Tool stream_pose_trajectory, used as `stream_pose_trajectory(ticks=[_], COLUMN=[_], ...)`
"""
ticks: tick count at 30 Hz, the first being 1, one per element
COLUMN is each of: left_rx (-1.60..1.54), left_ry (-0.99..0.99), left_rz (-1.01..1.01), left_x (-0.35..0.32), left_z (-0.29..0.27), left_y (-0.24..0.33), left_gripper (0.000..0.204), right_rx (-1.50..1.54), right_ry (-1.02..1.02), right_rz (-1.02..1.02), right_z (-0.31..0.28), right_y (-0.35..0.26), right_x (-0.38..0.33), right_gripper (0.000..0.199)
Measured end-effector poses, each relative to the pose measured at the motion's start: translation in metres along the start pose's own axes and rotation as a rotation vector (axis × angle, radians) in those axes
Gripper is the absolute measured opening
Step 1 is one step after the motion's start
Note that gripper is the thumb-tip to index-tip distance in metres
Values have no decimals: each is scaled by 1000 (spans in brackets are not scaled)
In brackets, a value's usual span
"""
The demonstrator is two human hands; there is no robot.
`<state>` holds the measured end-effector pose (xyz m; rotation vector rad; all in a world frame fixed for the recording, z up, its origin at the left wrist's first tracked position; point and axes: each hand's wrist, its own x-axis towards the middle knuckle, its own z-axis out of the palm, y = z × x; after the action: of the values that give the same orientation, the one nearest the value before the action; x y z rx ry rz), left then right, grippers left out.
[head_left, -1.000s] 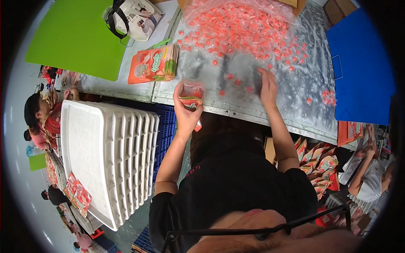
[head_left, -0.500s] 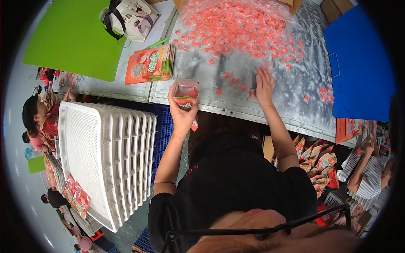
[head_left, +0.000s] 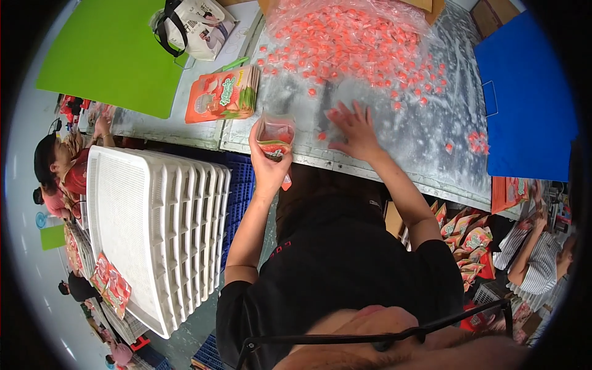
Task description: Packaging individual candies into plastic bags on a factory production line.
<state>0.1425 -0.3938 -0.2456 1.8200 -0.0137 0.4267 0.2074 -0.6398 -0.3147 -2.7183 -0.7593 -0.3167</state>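
Note:
My left hand (head_left: 269, 169) is closed round a red and green pouch (head_left: 275, 137) at the table's near edge. The pouch's mouth gapes upward, and small red wrapped pieces show inside. My right hand (head_left: 357, 132) is over the metal table, fingers spread, palm down. A few wrapped red candies (head_left: 333, 115) lie at its fingertips, partly covered by the hand; another single candy (head_left: 321, 136) sits between it and the pouch. Beyond spreads a big heap of clear-wrapped red candies (head_left: 351, 37). A stack of flat pouches (head_left: 221, 94) rests to the left of the heap.
White stacked trays (head_left: 120, 216) rise at my left, with red packets (head_left: 111, 287) on top. A green board (head_left: 114, 55) and a white bag (head_left: 200, 28) are at the far left. A blue panel (head_left: 524, 92) borders the right. Filled pouches (head_left: 465, 237) stand below the table. Other people work both sides.
My right hand has swept left across the table toward the pouch, its fingers spreading. Candies near it have shifted left or gone under it. The left hand keeps the pouch in nearly the same place.

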Motion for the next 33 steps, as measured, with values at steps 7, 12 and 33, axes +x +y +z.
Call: stream_pose_trajectory(ticks=[7, 12, 33], left_rx=[-30, -29, -99], left_ry=[7, 51, -121], left_rz=[7, 187, 204], left_x=[5, 0, 6], left_z=[-2, 5, 48], left_y=[2, -5, -20], left_gripper=[85, 85, 85], right_rx=[216, 290, 481], right_ry=[127, 131, -40], right_rz=[-194, -173, -61], right_z=[38, 53, -118], right_y=[-5, 4, -74], right_x=[30, 25, 111], right_gripper=[49, 17, 31])
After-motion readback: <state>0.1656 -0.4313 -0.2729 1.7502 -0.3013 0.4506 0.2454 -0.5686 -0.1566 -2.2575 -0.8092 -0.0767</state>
